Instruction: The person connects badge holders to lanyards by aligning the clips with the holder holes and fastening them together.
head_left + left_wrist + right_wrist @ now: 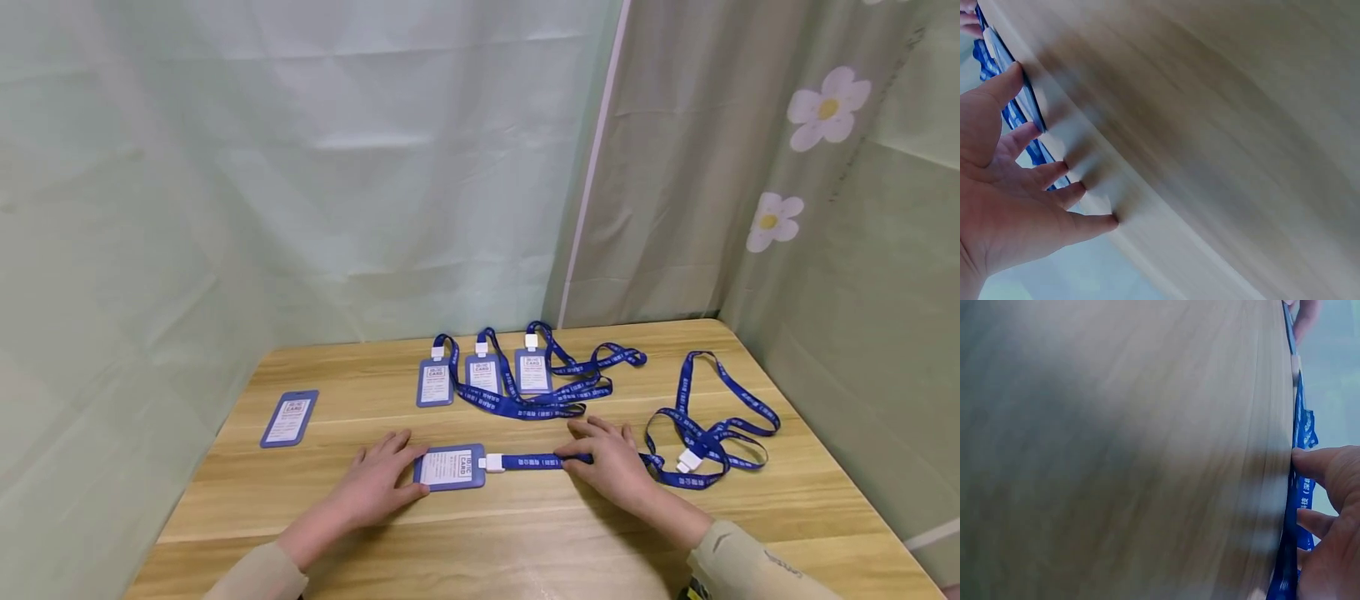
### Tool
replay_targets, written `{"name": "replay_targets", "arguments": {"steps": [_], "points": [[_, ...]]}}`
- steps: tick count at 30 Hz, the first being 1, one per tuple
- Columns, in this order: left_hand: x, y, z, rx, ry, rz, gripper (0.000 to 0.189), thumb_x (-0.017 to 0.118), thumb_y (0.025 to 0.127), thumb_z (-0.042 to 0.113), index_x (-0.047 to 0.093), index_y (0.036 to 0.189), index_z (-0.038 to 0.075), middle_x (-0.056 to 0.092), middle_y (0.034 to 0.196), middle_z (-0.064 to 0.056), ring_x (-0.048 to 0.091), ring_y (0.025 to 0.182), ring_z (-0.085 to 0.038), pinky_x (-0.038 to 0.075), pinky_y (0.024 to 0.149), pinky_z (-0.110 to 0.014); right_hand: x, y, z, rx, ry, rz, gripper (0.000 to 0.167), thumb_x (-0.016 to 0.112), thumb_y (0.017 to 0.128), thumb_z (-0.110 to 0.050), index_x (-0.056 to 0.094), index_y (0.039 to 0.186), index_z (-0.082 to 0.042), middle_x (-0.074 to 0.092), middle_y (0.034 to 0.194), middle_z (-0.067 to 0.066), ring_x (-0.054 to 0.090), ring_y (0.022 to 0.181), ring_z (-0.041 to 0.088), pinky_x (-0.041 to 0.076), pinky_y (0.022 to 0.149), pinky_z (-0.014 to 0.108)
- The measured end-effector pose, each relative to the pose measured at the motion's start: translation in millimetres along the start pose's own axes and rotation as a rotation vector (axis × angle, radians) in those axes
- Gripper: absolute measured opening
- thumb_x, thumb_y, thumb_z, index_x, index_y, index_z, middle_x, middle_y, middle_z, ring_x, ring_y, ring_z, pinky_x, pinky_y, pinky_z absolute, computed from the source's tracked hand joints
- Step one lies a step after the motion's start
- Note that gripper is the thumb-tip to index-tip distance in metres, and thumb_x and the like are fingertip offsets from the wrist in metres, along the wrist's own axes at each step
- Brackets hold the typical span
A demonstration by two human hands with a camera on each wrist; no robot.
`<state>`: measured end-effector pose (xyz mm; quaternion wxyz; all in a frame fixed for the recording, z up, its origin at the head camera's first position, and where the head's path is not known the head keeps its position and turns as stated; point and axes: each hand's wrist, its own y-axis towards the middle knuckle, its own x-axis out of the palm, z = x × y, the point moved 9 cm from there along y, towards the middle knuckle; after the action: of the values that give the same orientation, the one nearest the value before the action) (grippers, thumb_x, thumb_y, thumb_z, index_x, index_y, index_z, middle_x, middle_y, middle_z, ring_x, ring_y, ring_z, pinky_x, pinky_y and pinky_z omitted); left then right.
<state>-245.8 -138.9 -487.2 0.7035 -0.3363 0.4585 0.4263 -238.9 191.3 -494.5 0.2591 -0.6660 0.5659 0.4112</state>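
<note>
A blue ID card holder [452, 467] lies sideways on the table, its white clip [494, 463] joined to a blue printed lanyard [531, 462]. My left hand [378, 483] holds the holder's left end between thumb and index finger, at opposite edges. Its other fingers are spread, tips down on the wood, as the left wrist view shows. Over the lanyard strap, my right hand [609, 467] pinches it with thumb and fingertips, and part of the strap is hidden beneath that hand. Beyond it the strap runs into a loosely looped lanyard heap [705, 442] with a white clip [688, 460].
Three card holders with lanyards stand in a row at the back: left [435, 383], middle [483, 375] and right [533, 372]. Their straps trail rightward in overlapping loops. A strapless card holder [289, 419] lies at far left. Curtains [420, 167] surround the wooden table [495, 550].
</note>
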Motion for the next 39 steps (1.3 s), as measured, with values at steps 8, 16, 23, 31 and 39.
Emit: {"name": "replay_targets", "arguments": {"steps": [8,16,23,31,39], "points": [[-10.2,-9.6,-28.4,-0.052,0.026,0.024,0.064,0.075,0.092,0.046,0.057,0.147,0.018,0.040,0.157,-0.024,0.034,0.144,-0.050,0.022,0.107,-0.080,-0.7,0.0,-0.3,-0.025,-0.040,0.011,0.020,0.082,0.088,-0.024,0.082,0.108,-0.030,0.058,0.146,0.007,0.039,0.144,0.041,0.006,0.113,0.077],[-21.9,-25.4,-52.9,-0.112,0.051,0.045,0.062,0.077,0.090,0.042,0.060,0.141,0.009,0.044,0.150,-0.031,0.039,0.137,-0.055,0.029,0.103,-0.080,0.1,-3.1,-1.8,-0.040,-0.092,0.024,0.020,0.081,0.089,-0.025,0.082,0.108,-0.031,0.060,0.145,0.005,0.042,0.142,0.039,0.007,0.114,0.076],[-34.1,-30.9,-79.0,-0.170,0.093,0.030,0.063,0.077,0.091,0.039,0.060,0.139,0.002,0.044,0.146,-0.037,0.041,0.132,-0.059,0.037,0.099,-0.076,-6.5,-4.5,-3.1,-0.065,-0.128,0.042,0.021,0.081,0.089,-0.023,0.082,0.109,-0.029,0.061,0.143,0.007,0.045,0.139,0.041,0.011,0.113,0.076],[-38.3,-34.8,-83.6,-0.164,0.110,0.029,0.071,0.076,0.091,0.041,0.054,0.145,0.001,0.045,0.145,-0.038,0.045,0.130,-0.059,0.040,0.099,-0.073,-7.9,-6.5,-0.4,-0.080,-0.147,0.032,0.024,0.079,0.091,-0.024,0.080,0.115,-0.027,0.059,0.145,0.009,0.044,0.140,0.043,0.012,0.113,0.078],[-38.3,-34.9,-71.7,-0.110,0.098,0.066,0.065,0.078,0.090,0.039,0.059,0.142,0.006,0.046,0.145,-0.037,0.044,0.131,-0.059,0.039,0.099,-0.073,-24.6,-16.3,3.2,-0.118,-0.198,0.090,0.029,0.082,0.088,-0.023,0.080,0.117,-0.024,0.060,0.144,0.011,0.044,0.139,0.045,0.016,0.111,0.077]]}}
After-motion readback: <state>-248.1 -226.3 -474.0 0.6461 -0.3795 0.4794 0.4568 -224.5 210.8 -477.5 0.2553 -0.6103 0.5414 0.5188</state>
